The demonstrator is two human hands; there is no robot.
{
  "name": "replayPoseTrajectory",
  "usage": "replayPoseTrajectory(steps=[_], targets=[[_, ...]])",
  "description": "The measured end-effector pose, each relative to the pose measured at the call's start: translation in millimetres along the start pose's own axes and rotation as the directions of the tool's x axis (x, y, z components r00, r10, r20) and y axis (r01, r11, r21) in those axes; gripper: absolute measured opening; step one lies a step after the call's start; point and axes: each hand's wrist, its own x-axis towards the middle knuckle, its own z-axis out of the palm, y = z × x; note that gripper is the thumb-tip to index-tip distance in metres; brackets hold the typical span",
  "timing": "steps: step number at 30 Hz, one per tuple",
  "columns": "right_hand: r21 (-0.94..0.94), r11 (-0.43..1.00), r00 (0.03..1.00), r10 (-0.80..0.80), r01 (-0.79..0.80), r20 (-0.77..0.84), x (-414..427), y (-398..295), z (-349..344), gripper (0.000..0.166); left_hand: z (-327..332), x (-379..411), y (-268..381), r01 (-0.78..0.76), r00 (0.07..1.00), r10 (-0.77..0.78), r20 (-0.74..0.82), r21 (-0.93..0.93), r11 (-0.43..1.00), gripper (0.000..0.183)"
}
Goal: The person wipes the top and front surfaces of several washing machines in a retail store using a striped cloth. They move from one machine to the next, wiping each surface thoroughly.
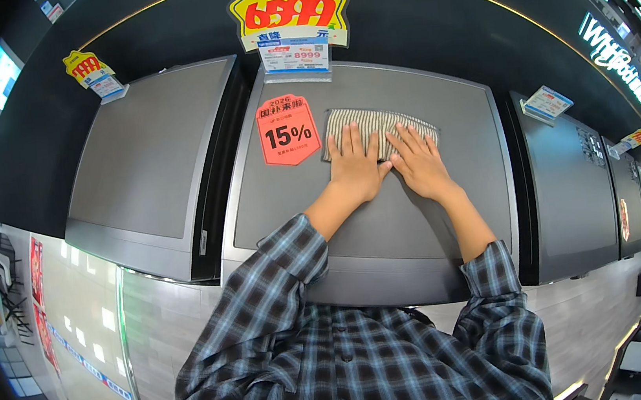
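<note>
A striped cloth point(385, 114), folded into a rough rectangle, lies flat on the grey top of a large appliance point(383, 228) before me. My left hand point(352, 164) rests palm down with its fingers spread over the cloth's left half. Over its right half, my right hand point(420, 162) lies the same way, the two thumbs meeting or nearly so just below the cloth's lower edge. Neither hand grips the cloth. Just left of the cloth, a red discount card point(288, 131) lies on the same top.
A price sign in a clear stand point(295, 57) stands at the top's back edge, by a dark wall. Another grey appliance point(149, 154) is on the left, with its own price sign point(97, 74). More appliances point(571, 189) line the right side beyond a narrow gap.
</note>
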Motion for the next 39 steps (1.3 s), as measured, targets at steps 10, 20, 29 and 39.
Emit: replayPoseTrajectory(steps=[10, 20, 29, 39], targets=[[-0.051, 0.992, 0.993, 0.111, -0.113, -0.042, 52, 22, 2, 0.051, -16, 62, 1, 0.051, 0.999, -0.05, 0.015, -0.059, 0.997, 0.062], [-0.056, 0.986, 0.986, 0.156, -0.16, -0.066, 93, 40, 4, 0.05, 0, 111, -7, 0.089, 0.99, -0.096, -0.103, -0.067, 0.994, 0.062], [-0.041, 0.986, 0.984, 0.161, -0.164, -0.069, 115, 50, -1, 0.049, -1, 139, -13, 0.128, 0.989, -0.132, -0.059, -0.078, 0.989, 0.063], [-0.006, 0.992, 0.989, 0.125, -0.126, -0.079, 122, 77, -12, 0.052, -7, 154, -11, 0.133, 0.991, -0.133, 0.0, 0.003, 0.991, 0.067]])
